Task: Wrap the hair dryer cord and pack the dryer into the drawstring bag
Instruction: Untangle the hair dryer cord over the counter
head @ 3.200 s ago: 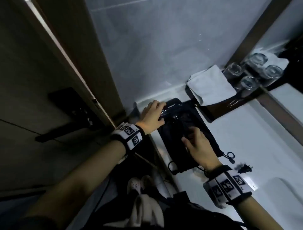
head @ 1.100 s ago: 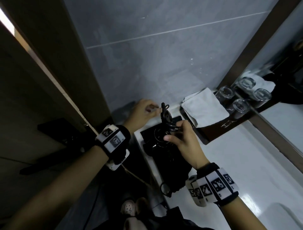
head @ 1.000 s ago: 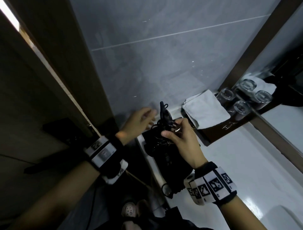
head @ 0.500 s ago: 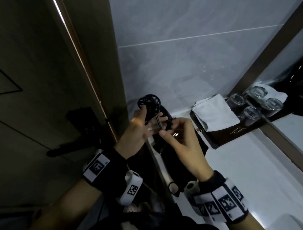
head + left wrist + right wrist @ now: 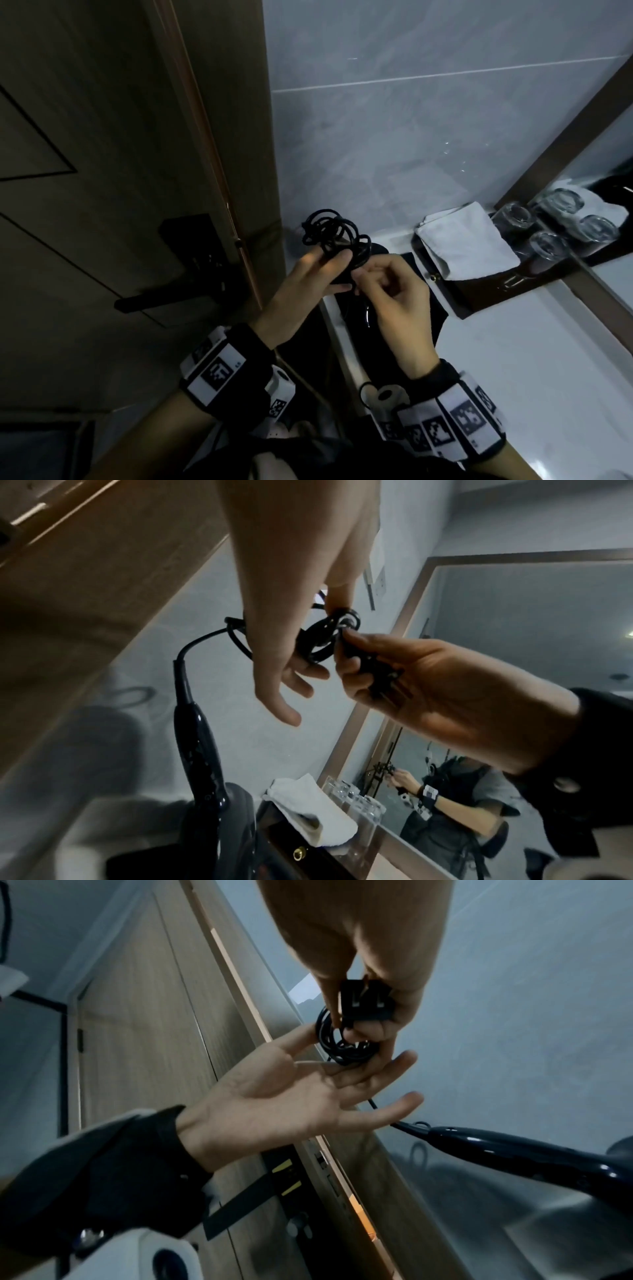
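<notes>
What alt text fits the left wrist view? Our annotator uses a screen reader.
Two hands work a coiled black cord: the left hand holds the loops, the right hand grips the plug. The black hair dryer stands below, beside a folded white towel and a mirror.

The coiled cord (image 5: 334, 236) sits above the left hand (image 5: 310, 279), with the plug (image 5: 368, 1001) pinched just right of it in the right hand (image 5: 394, 298). Below the grip stands the dryer (image 5: 205, 764) on the bag (image 5: 426, 308); the towel (image 5: 466, 243) lies further right.

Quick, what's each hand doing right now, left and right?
Left hand: fingers mostly straight, coiled cord looped over them and pinched by the thumb.
Right hand: gripping the plug.
</notes>
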{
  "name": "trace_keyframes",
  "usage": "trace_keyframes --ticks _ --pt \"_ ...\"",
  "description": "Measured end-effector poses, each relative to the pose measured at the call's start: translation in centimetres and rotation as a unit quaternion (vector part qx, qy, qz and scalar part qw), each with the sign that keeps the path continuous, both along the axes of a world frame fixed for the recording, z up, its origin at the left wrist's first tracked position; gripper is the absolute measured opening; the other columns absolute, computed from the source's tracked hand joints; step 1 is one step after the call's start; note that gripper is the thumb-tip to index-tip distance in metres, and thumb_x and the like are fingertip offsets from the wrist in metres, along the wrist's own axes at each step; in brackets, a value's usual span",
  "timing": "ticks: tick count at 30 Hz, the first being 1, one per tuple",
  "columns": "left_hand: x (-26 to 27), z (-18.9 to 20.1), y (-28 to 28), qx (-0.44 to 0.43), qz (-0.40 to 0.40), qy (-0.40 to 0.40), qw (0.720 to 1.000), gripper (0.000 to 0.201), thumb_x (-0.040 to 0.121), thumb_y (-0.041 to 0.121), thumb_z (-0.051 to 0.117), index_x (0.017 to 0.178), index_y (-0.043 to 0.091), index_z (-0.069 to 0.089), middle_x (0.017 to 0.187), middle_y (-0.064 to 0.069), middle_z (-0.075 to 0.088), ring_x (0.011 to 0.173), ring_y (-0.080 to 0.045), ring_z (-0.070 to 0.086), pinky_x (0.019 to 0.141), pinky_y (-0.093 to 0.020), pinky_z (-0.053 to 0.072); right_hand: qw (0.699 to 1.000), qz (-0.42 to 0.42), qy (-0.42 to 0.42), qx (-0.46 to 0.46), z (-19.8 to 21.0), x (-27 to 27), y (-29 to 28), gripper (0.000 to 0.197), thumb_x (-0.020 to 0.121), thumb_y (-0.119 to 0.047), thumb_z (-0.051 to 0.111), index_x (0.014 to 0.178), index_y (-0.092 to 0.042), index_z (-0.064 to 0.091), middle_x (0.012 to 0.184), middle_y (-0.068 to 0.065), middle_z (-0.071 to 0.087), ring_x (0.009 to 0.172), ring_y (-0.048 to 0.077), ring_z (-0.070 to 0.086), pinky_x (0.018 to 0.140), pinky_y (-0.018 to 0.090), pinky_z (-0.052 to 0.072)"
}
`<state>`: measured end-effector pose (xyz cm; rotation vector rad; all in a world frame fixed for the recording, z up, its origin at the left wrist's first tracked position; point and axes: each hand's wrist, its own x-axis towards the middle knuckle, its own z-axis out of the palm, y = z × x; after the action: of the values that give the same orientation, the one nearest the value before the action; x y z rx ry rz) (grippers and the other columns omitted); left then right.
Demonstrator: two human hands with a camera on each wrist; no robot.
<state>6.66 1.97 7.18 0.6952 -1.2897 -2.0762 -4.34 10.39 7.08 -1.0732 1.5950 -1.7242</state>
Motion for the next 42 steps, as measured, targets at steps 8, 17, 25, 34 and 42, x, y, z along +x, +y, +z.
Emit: trace_keyframes --ticks 8,17,25,34,42 --pt "0.4 -0.1 0.2 -0.022 0.005 -0.006 1.000 0.021 0.071 0.021 0.068 0.090 0.028 0.068 0.093 0.021 0.071 0.089 0.003 0.066 0.075 -0.022 0.057 0.993 0.012 -0.105 -0.052 -1.0 0.4 -0.4 0.003 0.088 -0.021 0.054 0.090 -0.021 0.053 0.075 -0.003 0.052 0.071 0.013 0.049 0.066 0.023 0.046" --pt "-2.7 1.6 -2.2 -0.142 -0.067 -0.117 0.981 0.027 0.089 0.005 0.058 0.116 0.001 0.056 0.116 -0.016 0.063 0.111 -0.018 0.059 0.099 -0.026 0.045 0.986 -0.054 -0.142 -0.062 -1.2 -1.1 -0.9 0.021 0.086 -0.012 0.064 0.098 -0.020 0.048 0.068 -0.019 0.050 0.061 0.001 0.047 0.065 0.019 0.044" --pt "-3.2 0.3 -2.7 -0.130 0.068 -0.173 0.974 0.016 0.079 0.019 0.072 0.090 0.016 0.061 0.093 0.010 0.069 0.093 -0.001 0.062 0.078 -0.009 0.048 0.988 -0.052 -0.123 -0.077 -0.1 -3.6 -0.6 0.031 0.087 0.008 0.056 0.108 -0.016 0.056 0.074 -0.009 0.060 0.068 0.008 0.054 0.070 0.017 0.049" --pt "-5.9 3.8 -4.2 -0.078 0.025 -0.052 0.995 0.026 0.082 -0.016 0.051 0.102 0.000 0.057 0.089 -0.010 0.065 0.083 -0.018 0.065 0.086 -0.032 0.052 0.983 -0.036 -0.153 -0.093 1.4 -2.3 -1.7 0.028 0.082 -0.007 0.065 0.104 -0.008 0.046 0.069 -0.007 0.053 0.064 0.007 0.049 0.066 0.019 0.046" --pt "-7.3 5.4 -4.8 -0.141 0.016 -0.126 0.982 0.030 0.084 -0.009 0.056 0.114 -0.006 0.051 0.093 -0.009 0.059 0.087 -0.020 0.057 0.079 -0.027 0.047 0.988 -0.056 -0.123 -0.076 2.0 -3.4 -2.6 0.029 0.086 0.003 0.062 0.103 -0.011 0.043 0.067 -0.014 0.050 0.058 0.001 0.047 0.063 0.020 0.044"
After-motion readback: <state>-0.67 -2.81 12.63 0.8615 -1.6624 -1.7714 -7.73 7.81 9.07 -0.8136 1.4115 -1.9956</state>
